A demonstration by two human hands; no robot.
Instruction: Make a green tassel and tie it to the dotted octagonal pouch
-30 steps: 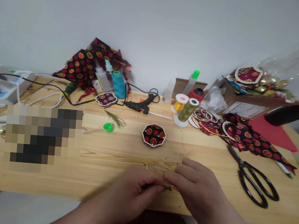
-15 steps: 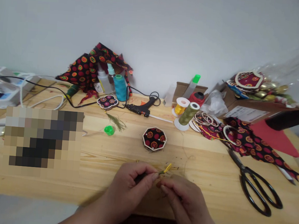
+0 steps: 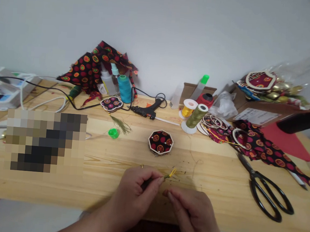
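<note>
Low over the front of the table, my left hand point(image 3: 138, 191) pinches a small bundle of green thread between thumb and forefinger. A yellow cord loop point(image 3: 172, 173) sticks out of the bundle to the right. Just below and right of it, my right hand point(image 3: 194, 210) is closed in a pinch; what lies between its fingertips is too small to make out. An octagonal ornament point(image 3: 160, 143) with a pale rim and patterned dark fabric lies beyond both hands.
Black-handled scissors point(image 3: 265, 192) lie at the right. Behind are a glue gun point(image 3: 147, 111), an olive thread cone point(image 3: 198, 115), a yellow spool point(image 3: 189, 108), a teal thread cone point(image 3: 124, 89) and a flower-shaped ornament point(image 3: 111, 104) with a green tassel. A green cap point(image 3: 113, 133) sits left of the octagon.
My right hand has drawn slightly down and away from the yellow loop, opening a gap between the hands. My left hand keeps its pinch in nearly the same place.
</note>
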